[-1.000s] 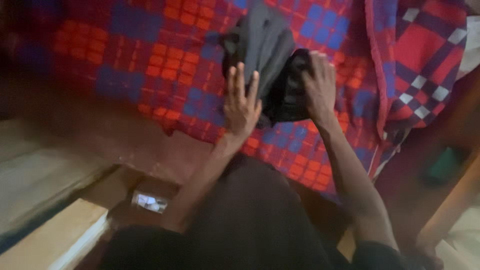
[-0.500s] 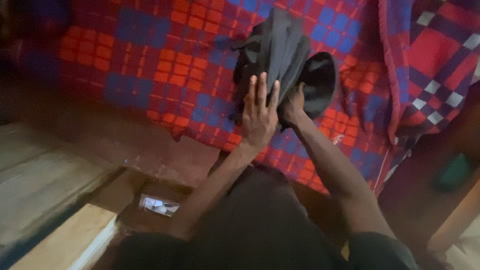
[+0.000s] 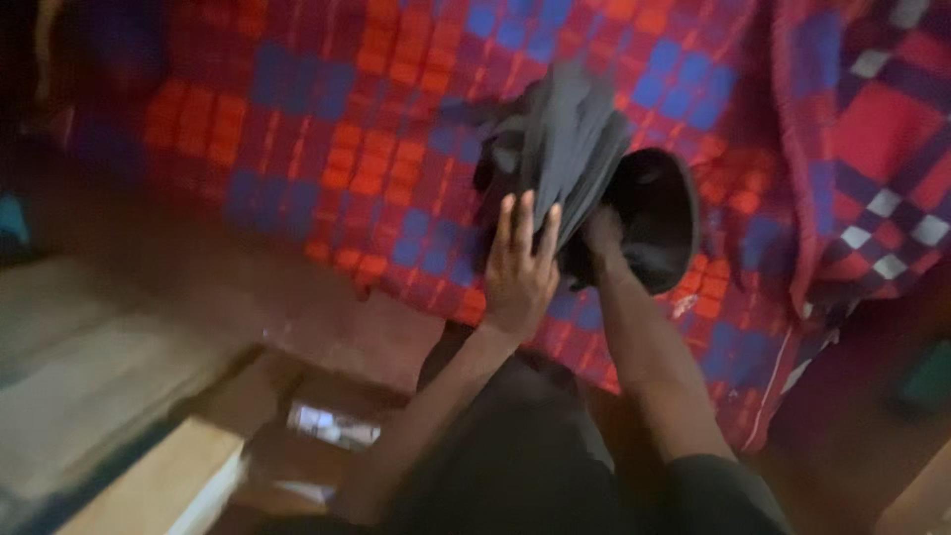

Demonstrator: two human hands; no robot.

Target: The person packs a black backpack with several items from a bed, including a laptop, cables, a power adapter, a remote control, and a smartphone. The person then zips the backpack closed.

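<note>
The dark garment (image 3: 560, 149) lies bunched on the red and blue checked blanket (image 3: 327, 129), near the edge closest to the person. The left hand (image 3: 520, 263) lies flat on the cloth's lower part, fingers spread and straight, pinning it so it does not slide while the other hand works. The right hand (image 3: 601, 233) is pushed into a rounded black opening of the garment (image 3: 664, 213), perhaps a sleeve or a hood; its fingers are buried in the fabric, so I cannot tell whether they are curled or straight. The blanket hangs over the bed's side. Below, on the dim floor, a pale plank (image 3: 149, 485) sits well apart from both hands
</note>
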